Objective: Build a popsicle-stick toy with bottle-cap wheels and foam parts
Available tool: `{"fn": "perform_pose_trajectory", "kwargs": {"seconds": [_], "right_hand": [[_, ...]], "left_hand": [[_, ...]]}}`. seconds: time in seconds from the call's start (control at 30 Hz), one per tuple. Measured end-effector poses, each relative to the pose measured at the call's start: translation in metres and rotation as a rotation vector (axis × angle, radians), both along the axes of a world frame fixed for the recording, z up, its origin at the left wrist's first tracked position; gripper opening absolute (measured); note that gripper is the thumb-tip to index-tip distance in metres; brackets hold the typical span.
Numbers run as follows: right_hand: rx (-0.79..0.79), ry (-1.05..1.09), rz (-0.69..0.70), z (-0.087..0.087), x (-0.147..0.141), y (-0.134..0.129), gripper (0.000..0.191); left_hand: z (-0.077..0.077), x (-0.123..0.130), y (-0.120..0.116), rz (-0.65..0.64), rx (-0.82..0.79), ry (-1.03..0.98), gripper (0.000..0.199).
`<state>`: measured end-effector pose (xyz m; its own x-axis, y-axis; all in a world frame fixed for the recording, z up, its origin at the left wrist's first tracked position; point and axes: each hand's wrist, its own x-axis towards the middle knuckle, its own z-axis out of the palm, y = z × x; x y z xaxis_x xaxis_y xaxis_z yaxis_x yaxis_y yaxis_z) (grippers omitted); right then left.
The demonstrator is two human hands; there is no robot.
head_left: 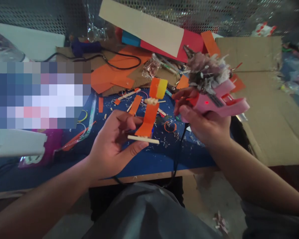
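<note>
My left hand [114, 142] pinches a small papercraft piece [150, 116] between thumb and fingers. It has a bent orange paper strip, a short wooden stick across its lower end, and an orange and yellow paper loop at the top. In my right hand [206, 127] is a pink glue gun [214, 103] with a small red light lit. A thick clump of grey, stringy residue [206, 71] covers its front end, and its dark tip points up and left. The gun is to the right of the papercraft piece, apart from it.
Paper scraps, sticks and glue strings litter the blue tabletop [159, 166]. A purple glue gun [86, 48] with a black cord lies at the back left. Orange sheets [124, 63] and a cream card [142, 28] lie behind, cardboard [271, 126] at right.
</note>
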<state>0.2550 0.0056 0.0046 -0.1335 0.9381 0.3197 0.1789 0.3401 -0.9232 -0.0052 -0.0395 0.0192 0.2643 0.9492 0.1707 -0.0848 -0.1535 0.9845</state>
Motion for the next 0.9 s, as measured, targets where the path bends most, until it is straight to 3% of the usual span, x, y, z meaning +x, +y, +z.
{"fn": "perform_pose_trajectory", "kwargs": {"seconds": [0.2, 0.3, 0.57, 0.73, 0.9], "right_hand": [[-0.094, -0.015, 0.033, 0.016, -0.023, -0.015, 0.054], [-0.137, -0.054, 0.03, 0.019, -0.028, -0.018, 0.051], [-0.258, 0.017, -0.013, 0.002, -0.025, -0.02, 0.044], [-0.279, 0.102, -0.034, -0.001, -0.02, -0.021, 0.045], [-0.218, 0.109, 0.096, 0.002, -0.022, -0.021, 0.038]], "left_hand": [[-0.008, 0.002, -0.006, -0.023, 0.051, 0.065, 0.037], [-0.012, 0.002, -0.006, -0.053, 0.091, 0.083, 0.04], [-0.01, 0.002, -0.001, -0.047, 0.197, 0.182, 0.067], [-0.01, 0.002, 0.002, -0.075, 0.296, 0.243, 0.065], [-0.007, 0.005, -0.001, -0.073, 0.117, 0.089, 0.056]]}}
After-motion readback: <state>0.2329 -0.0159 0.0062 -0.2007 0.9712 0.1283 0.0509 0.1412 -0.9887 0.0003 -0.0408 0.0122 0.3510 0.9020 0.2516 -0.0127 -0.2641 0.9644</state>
